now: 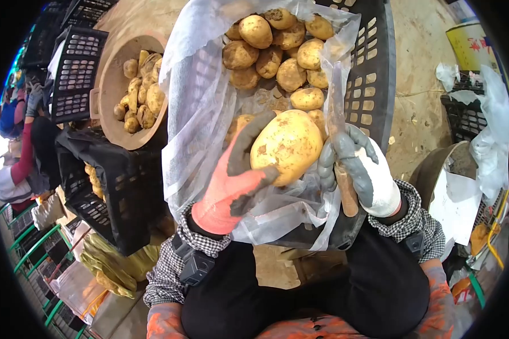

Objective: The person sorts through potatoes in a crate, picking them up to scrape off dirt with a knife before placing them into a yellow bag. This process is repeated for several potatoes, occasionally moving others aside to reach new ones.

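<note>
Left hand (pixel 234 175) has its fingers curled round the big potato (pixel 287 148), up over the lined crate (pixel 391 73); right hand (pixel 363 169) grips a knife (pixel 345 189) just beside it. Smaller potatoes (pixel 291 73) crowd the far end, a basin (pixel 127 138) of more off left.

Bright, fairly even light; washed-out glare at far left; curved fisheye distortion; black, darkened corners.

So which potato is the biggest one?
The big yellow one in the left hand, above the lined crate. It looks much larger than the potatoes piled at the crate's far end.
</note>
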Demonstrator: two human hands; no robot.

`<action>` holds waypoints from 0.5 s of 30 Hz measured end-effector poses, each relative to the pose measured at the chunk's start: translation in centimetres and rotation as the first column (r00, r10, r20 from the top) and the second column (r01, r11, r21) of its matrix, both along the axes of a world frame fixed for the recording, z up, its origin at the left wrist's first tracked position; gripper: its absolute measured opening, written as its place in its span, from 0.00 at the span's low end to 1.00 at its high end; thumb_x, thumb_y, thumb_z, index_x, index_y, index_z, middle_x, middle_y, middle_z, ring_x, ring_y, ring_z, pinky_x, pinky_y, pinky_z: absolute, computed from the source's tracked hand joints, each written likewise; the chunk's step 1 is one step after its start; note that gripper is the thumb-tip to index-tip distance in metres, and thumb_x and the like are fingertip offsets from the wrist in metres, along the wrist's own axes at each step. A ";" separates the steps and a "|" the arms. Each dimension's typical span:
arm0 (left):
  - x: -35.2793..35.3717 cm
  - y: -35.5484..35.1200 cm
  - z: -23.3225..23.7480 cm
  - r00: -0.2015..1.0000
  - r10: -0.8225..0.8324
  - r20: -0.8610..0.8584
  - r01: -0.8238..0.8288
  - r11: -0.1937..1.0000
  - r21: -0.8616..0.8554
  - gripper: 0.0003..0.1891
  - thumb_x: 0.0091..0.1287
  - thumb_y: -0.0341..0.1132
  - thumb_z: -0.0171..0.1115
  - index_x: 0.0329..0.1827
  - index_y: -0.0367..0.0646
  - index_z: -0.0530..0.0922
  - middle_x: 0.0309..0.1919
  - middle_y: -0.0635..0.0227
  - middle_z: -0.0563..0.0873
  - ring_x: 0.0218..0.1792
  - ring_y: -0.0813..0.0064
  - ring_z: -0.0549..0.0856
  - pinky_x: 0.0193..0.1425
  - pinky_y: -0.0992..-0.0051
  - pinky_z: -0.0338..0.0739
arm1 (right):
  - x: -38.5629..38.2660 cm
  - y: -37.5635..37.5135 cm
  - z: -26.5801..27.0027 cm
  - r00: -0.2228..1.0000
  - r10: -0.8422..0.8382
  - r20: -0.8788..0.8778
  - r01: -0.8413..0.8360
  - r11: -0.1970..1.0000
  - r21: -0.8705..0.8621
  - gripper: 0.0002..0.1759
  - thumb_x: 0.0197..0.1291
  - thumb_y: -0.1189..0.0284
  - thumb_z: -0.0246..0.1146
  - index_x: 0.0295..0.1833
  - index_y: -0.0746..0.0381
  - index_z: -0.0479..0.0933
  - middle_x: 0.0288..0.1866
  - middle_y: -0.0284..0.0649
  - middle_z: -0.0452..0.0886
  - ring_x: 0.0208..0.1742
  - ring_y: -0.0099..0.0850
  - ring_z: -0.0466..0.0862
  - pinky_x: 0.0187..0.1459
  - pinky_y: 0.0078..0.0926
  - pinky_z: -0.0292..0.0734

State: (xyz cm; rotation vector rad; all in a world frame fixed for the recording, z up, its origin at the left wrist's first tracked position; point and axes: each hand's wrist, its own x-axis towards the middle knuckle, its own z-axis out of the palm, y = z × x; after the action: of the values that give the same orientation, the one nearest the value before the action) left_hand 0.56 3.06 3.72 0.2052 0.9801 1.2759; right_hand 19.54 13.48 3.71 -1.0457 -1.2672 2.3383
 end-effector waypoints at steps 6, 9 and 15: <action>0.5 -0.7 0.1 0.976 -0.066 -0.208 0.061 0.998 -0.028 0.46 0.48 0.19 0.65 0.75 0.44 0.58 0.69 0.62 0.67 0.67 0.69 0.70 0.69 0.71 0.65 | 0.5 0.0 -1.2 0.966 0.240 0.092 -0.241 0.971 -0.001 0.15 0.67 0.64 0.58 0.46 0.67 0.72 0.31 0.36 0.80 0.28 0.20 0.77 0.31 0.21 0.73; 0.3 -2.1 -2.5 0.787 -0.057 -0.614 0.144 0.985 0.094 0.45 0.47 0.22 0.67 0.73 0.42 0.60 0.68 0.58 0.66 0.68 0.64 0.70 0.69 0.68 0.65 | 0.2 -0.6 -2.2 0.907 0.389 0.160 -0.414 0.893 0.177 0.19 0.62 0.67 0.57 0.51 0.72 0.73 0.32 0.44 0.81 0.28 0.31 0.82 0.30 0.27 0.76; 0.6 -2.3 -2.3 0.479 -0.029 -0.877 0.243 0.965 0.101 0.43 0.44 0.22 0.69 0.70 0.37 0.65 0.65 0.55 0.70 0.68 0.58 0.68 0.72 0.67 0.59 | 0.8 -1.2 -3.3 0.894 0.319 0.314 -0.443 0.729 0.522 0.27 0.58 0.68 0.59 0.60 0.72 0.71 0.37 0.50 0.81 0.36 0.44 0.83 0.39 0.34 0.77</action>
State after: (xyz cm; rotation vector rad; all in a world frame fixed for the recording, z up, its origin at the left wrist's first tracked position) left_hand 1.16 0.78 1.46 1.1974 1.6503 1.0914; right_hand 20.37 12.30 0.41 -0.8746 -2.2880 1.8715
